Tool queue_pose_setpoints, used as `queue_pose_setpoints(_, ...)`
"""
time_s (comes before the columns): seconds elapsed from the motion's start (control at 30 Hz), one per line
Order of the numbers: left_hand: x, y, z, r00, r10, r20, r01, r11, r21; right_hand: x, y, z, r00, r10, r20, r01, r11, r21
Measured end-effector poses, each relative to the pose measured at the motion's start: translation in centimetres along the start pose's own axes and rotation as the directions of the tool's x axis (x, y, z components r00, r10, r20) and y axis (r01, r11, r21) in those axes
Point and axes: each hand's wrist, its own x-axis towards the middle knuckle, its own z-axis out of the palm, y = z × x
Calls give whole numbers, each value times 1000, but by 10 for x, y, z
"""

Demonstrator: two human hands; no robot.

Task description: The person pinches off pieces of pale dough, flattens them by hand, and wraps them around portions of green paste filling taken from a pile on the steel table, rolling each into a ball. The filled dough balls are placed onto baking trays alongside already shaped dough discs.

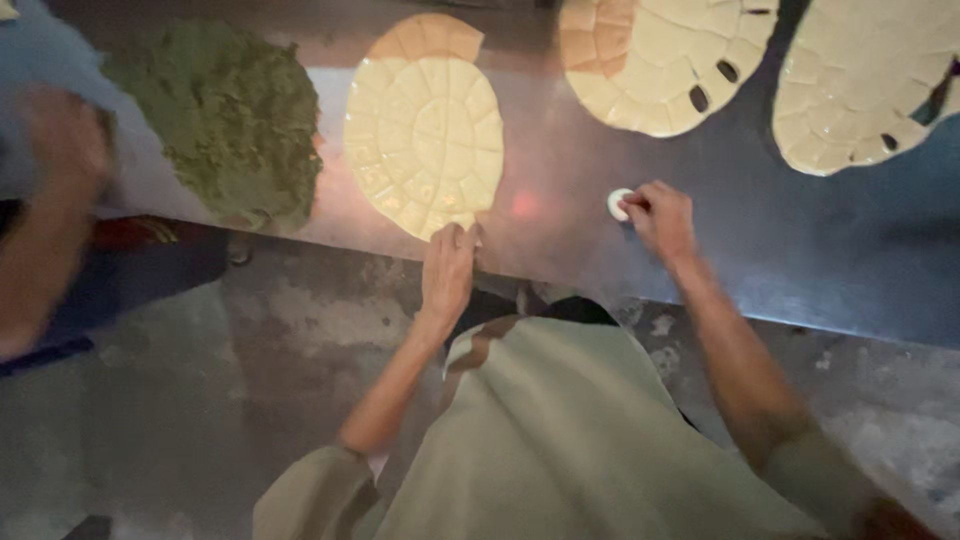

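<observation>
My left hand [447, 270] rests at the near edge of the metal table [560, 160], its fingertips touching the lower rim of a pale yellow round patterned disc [425, 135]. My right hand [662, 216] is closed around a small white round piece [618, 204] lying on the table. Two more pale patterned discs [665, 60] [870, 80] lie at the far right, each with slots along the edge.
A round green mossy mat [225, 115] lies at the table's left. Another person's blurred arm [45, 220] reaches in at far left. Below the table edge is a stained concrete floor [250, 340].
</observation>
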Motion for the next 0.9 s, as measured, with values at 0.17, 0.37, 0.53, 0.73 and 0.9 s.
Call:
queue_pose_setpoints(0.17,15,-10,46,995,-77,66,76,997,20,8,27,-18,946,-216,244,200,976,88)
queue_pose_setpoints(0.37,37,36,69,999,-5,35,19,921,-390,17,30,-2,844,-528,90,536,832,-143)
queue_pose_setpoints(0.53,37,68,42,963,19,269,166,744,-647,25,28,6,891,-440,110,443,897,3)
queue_pose_setpoints(0.73,-1,38,14,909,225,352,-91,929,-358,8,28,15,904,-420,79,421,907,2)
queue_pose_setpoints(0.9,-25,31,7,952,79,296,81,867,-492,-2,25,13,916,-396,71,402,906,-132)
